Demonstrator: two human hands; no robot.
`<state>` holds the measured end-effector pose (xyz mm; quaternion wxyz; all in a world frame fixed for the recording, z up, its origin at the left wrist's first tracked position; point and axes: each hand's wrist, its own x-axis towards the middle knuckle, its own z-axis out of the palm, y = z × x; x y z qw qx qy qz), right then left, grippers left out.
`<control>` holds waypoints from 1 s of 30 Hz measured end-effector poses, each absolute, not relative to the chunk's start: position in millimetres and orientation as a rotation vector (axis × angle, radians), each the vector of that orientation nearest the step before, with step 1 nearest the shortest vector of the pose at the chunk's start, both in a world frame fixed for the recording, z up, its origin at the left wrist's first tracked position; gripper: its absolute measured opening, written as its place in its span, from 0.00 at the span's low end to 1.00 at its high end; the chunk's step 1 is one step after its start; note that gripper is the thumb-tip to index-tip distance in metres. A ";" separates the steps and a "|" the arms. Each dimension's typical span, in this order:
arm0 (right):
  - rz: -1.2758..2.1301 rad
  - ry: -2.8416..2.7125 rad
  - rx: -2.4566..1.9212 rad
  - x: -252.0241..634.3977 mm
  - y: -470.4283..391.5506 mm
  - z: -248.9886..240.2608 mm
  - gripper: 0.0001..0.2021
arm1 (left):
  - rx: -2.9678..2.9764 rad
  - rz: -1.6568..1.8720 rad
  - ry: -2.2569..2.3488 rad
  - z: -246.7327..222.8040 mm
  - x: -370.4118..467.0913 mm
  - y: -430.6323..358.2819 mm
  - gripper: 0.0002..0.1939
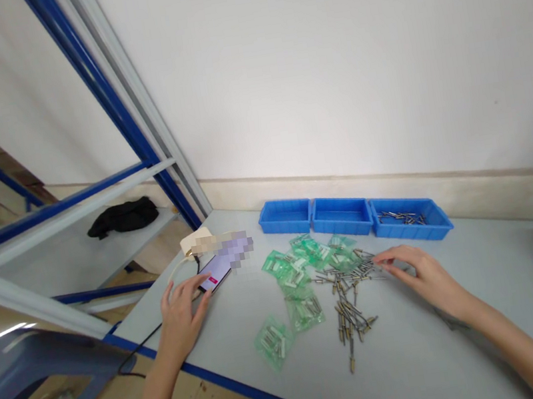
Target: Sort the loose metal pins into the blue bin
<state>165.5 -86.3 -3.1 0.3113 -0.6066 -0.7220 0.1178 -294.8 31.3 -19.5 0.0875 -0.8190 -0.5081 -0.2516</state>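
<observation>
Right hand at the pins, left hand by the phone

Across your worktop (414,365), three blue trays stand in a row near the wall; the right one (410,232) has some metal pins in it. Your left hand (182,314) lies half open at the near end of the phone (218,274), thumb apart from the fingers, with no grip showing. Your right hand (425,275) reaches the right edge of the loose metal pins (348,314), thumb and forefinger nearly together; whether a pin is between them, you cannot tell from here.

The step in hand looks like picking among these pins. The next move would call for a light pinch on one shank, kept clear of its crossing neighbours.

Green bags (306,312) of small parts lie just left of the heap. The pins are slim and grey with brass-coloured ends, tangled, one (352,361) jutting towards you.
</observation>
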 end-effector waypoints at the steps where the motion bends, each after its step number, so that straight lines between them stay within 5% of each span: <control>1: 0.340 -1.943 -1.562 157.7 -87.6 -1.8 0.14 | -2.420 -0.774 -1.510 -19.3 -295.2 30.7 0.19; 24: 0.595 -2.097 -1.481 132.5 -90.3 -5.8 0.03 | -2.486 -0.732 -1.526 -19.7 -294.9 30.7 0.19; 30: 0.518 -2.085 -1.518 138.6 -88.9 -4.3 0.08 | -2.462 -0.766 -1.513 -17.3 -295.1 29.5 0.19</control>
